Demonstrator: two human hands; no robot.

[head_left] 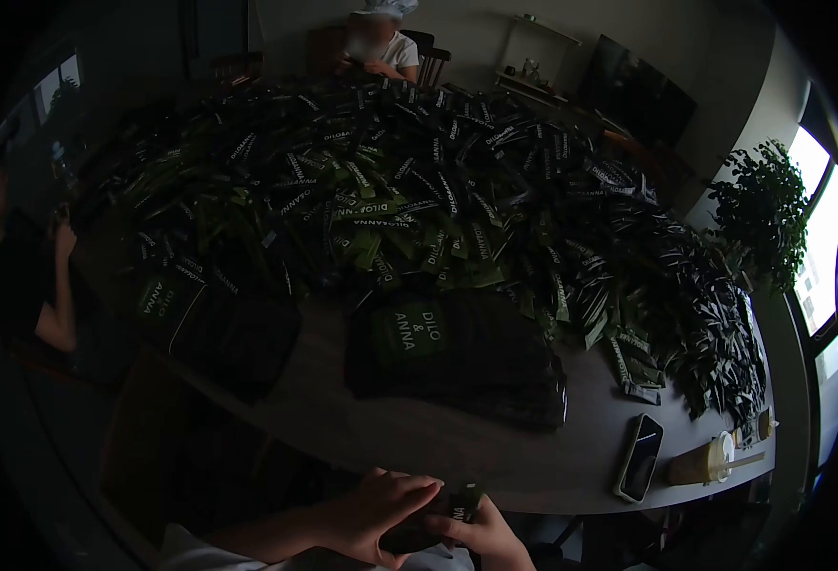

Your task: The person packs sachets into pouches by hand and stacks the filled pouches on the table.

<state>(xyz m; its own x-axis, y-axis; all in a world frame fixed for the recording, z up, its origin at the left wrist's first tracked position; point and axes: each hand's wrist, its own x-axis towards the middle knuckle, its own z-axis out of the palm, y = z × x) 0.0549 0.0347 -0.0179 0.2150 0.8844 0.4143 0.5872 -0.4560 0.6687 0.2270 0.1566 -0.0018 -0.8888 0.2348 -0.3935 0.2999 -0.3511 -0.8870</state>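
Observation:
My right hand [481, 533] is closed round a dark packet [465, 502] with white lettering, below the table's near edge. Beside it, my left hand [381, 514] is curved, with its thumb and fingers apart, close to the packets; whether it touches them is hard to tell in the dark. Beyond my hands lies a stack of black bags [457, 352] with a green label, and another labelled stack [219, 328] is further left. A huge heap of green and black stick packets [390, 200] covers the far part of the table [343, 428].
A phone [640, 459] and a plastic cup [704, 462] with a straw are near the right front edge. One person [395, 52] sits across the table, another [34, 276] at the left. A plant [761, 209] stands by the window.

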